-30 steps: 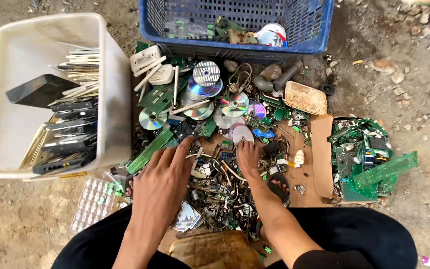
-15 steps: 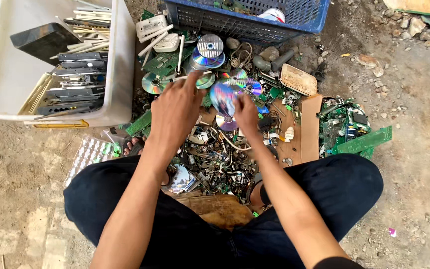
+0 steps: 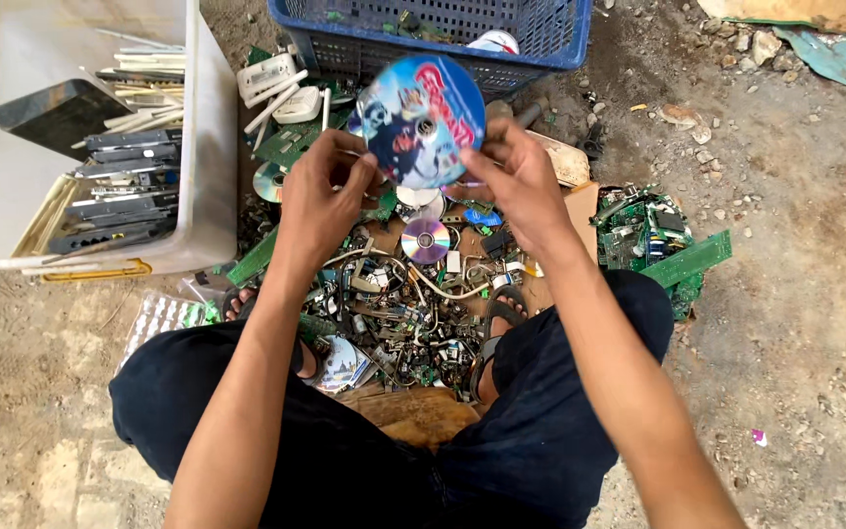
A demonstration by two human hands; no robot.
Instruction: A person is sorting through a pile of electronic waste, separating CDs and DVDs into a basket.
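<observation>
Both hands are now lifting a printed blue disc (image 3: 421, 120) higher than half a second ago, clear of the scrap pile (image 3: 399, 304). Left hand (image 3: 320, 201) and right hand (image 3: 519, 181) are pinching its opposite edges, fingers clamped on the rim. Below the fingers a silver disc (image 3: 426, 240) is lying among wires; beyond them a blue basket (image 3: 540, 39) is standing.

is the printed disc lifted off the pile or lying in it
Lifted: both hands, left hand and right hand, hold the printed disc by its edges above the scrap pile.
</observation>
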